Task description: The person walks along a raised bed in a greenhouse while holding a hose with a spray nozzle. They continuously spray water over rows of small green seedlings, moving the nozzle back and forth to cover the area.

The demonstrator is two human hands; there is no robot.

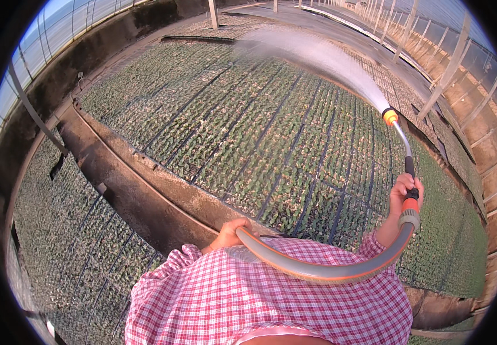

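My right hand (pixel 403 189) grips the dark handle of a watering wand (pixel 403 138) with a metal neck. From its orange-and-black spray head (pixel 389 116) a wide fan of water (pixel 339 64) shoots toward the far left. A grey garden hose (pixel 317 267) with orange stripes joins the wand at a grey-and-orange coupling (pixel 410 211) and bows across the front of my checked smock. At waist height my left hand (pixel 233 233) is closed around the hose. Trays of green seedlings (pixel 248 133) spread over the ground before me, below the wand.
A second block of seedling trays (pixel 84 241) lies left, across a dirt path (pixel 114 181) with a hose (pixel 136 172) along it. Posts (pixel 444 73) stand at the right and another post (pixel 37 112) at the left. A low wall (pixel 58 73) runs behind.
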